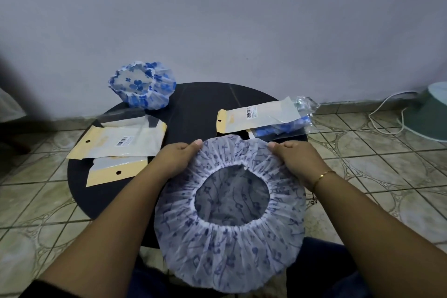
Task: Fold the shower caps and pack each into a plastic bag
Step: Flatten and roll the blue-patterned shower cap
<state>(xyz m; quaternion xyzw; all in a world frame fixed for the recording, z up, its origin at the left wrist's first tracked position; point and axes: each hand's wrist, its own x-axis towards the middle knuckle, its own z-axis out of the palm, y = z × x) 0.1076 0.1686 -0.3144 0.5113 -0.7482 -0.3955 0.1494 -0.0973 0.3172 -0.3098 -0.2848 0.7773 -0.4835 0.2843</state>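
A left hand [177, 156] and right hand [294, 156] pinch the far rim of a pale, blue-patterned shower cap [229, 215] (elastic opening up). It is spread over a round black table's [193, 101] near edge, above tiled floor [377, 152].

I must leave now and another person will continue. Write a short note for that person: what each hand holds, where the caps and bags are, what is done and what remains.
Left hand and right hand: each pinches the far edge of the pale patterned shower cap, which is spread open, elastic opening facing up, not yet folded.
Blue flower cap: unfolded, at the far left edge of the round black table.
Empty bags: stacked on the table's left side.
Packed bag: on the right, with something blue inside; it looks like one cap done.
Left: fold and bag the held cap, then the blue flower cap.
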